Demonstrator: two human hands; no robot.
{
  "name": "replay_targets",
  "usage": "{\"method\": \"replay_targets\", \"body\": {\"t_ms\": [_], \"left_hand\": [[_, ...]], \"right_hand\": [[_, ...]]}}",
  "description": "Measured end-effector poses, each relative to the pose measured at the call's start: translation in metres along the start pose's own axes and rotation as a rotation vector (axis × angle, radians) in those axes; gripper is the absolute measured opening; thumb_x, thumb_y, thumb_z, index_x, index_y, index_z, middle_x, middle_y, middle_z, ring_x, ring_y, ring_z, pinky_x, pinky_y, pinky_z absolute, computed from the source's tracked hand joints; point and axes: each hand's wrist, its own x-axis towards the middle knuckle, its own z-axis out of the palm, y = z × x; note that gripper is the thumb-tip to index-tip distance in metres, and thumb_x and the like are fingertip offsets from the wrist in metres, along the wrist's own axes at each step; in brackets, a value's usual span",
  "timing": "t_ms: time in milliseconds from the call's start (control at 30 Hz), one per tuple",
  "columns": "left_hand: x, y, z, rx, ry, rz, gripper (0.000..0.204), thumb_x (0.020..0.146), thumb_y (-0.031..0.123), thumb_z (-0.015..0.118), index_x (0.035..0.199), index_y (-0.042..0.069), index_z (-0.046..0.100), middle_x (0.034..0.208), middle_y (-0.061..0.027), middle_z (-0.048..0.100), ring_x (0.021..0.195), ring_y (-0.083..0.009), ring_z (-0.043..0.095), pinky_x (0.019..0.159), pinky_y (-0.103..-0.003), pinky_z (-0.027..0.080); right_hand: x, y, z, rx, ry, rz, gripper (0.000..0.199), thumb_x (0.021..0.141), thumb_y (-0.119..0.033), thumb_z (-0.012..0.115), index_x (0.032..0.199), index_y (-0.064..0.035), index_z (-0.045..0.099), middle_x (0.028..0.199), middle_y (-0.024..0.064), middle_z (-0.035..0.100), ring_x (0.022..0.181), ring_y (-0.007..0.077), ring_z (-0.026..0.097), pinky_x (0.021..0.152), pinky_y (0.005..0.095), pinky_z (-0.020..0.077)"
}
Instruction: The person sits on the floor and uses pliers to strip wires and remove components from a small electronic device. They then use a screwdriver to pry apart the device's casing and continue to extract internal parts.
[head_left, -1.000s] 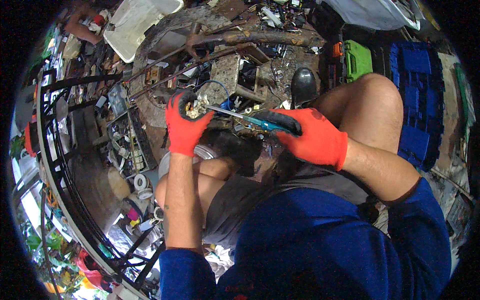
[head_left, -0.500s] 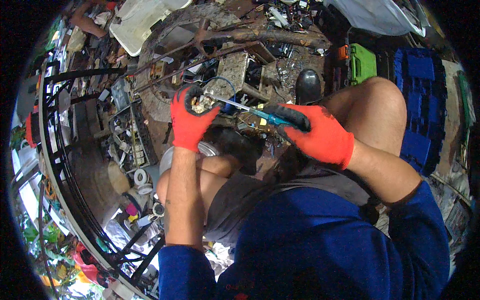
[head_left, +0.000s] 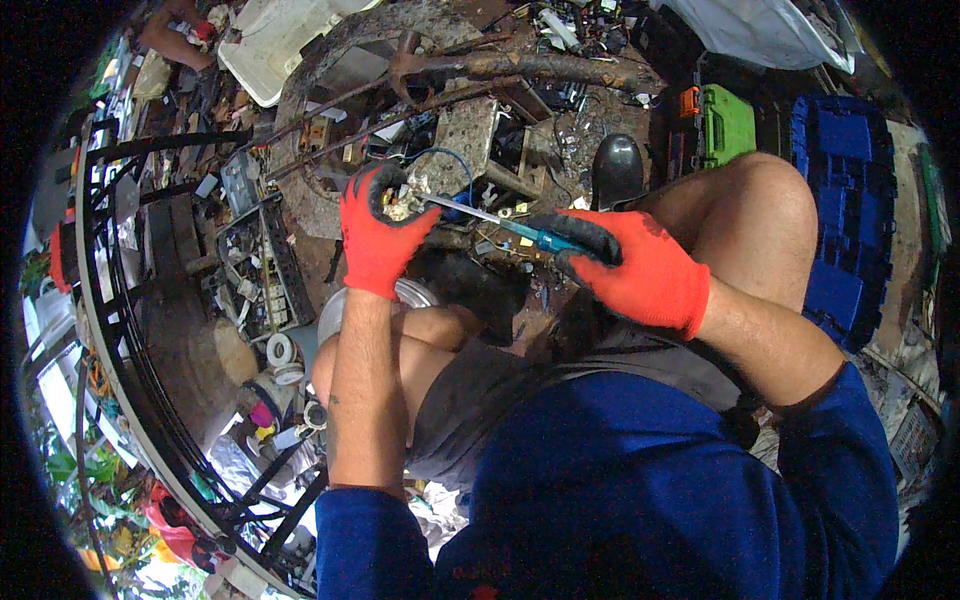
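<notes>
My right hand (head_left: 645, 270), in a red glove with dark fingertips, is closed around the teal handle of a screwdriver (head_left: 530, 234). The shaft points left and slightly away from me. At its tip, a small pale, yellowish part (head_left: 403, 204) rests in the curled thumb and fingers of my left hand (head_left: 380, 240), gloved alike. The part's exact kind cannot be made out. The screwdriver's tip meets or nearly meets it. A thin blue cable (head_left: 440, 152) arcs just beyond the left hand.
A hammer (head_left: 540, 66) lies across a worn block (head_left: 465, 140) ahead. Scrap litters the ground. A crate of small parts (head_left: 262, 270) and a metal frame (head_left: 120, 360) stand left; green (head_left: 730, 125) and blue cases (head_left: 840, 210) right. Another person's limb (head_left: 178, 40) shows far left.
The screwdriver's tip has shifted slightly, with both hands keeping nearly the same place and grip. The other person's limb at the far left has moved a little.
</notes>
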Motion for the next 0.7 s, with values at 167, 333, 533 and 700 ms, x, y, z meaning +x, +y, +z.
{"method": "replay_targets", "body": {"t_ms": [167,333,533,700], "left_hand": [[0.000,0.003,-0.002,0.008,-0.029,-0.014,0.068,0.056,0.025,0.090,0.115,0.007,0.061,0.116,-0.0141,0.061,0.112,-0.0356,0.054,0.099,-0.046,0.041],[-0.001,0.011,-0.004,0.154,-0.070,0.039,0.072,0.058,0.029,0.090,0.120,0.007,0.060,0.123,-0.0165,0.059,0.118,-0.0379,0.051,0.105,-0.048,0.038],[0.003,0.011,-0.004,0.160,-0.118,0.079,0.069,0.059,0.029,0.089,0.119,0.009,0.061,0.123,-0.0146,0.060,0.118,-0.0366,0.053,0.106,-0.048,0.037],[0.004,0.006,0.004,0.222,-0.112,0.081,0.063,0.057,0.032,0.087,0.112,0.011,0.064,0.120,-0.0119,0.061,0.115,-0.0340,0.054,0.104,-0.047,0.038]], "right_hand": [[0.001,0.004,-0.001,-0.015,-0.029,0.036,0.036,0.086,-0.018,0.059,0.120,-0.0073,0.065,0.085,0.0194,0.069,0.076,0.0315,0.069,0.071,0.0398,0.0544],[0.013,0.017,-0.016,0.088,-0.198,-0.015,0.037,0.084,-0.019,0.062,0.118,-0.0044,0.065,0.092,0.0168,0.070,0.081,0.0286,0.069,0.073,0.0376,0.0534],[0.025,0.048,-0.029,-0.258,-0.258,-0.579,0.033,0.083,-0.023,0.066,0.112,-0.0071,0.067,0.099,0.0107,0.070,0.087,0.0202,0.067,0.075,0.0355,0.0521],[0.021,0.022,-0.036,0.261,-0.434,0.171,0.031,0.088,-0.025,0.066,0.112,-0.0059,0.068,0.085,0.0035,0.070,0.076,0.0118,0.063,0.068,0.0300,0.0510]]}}
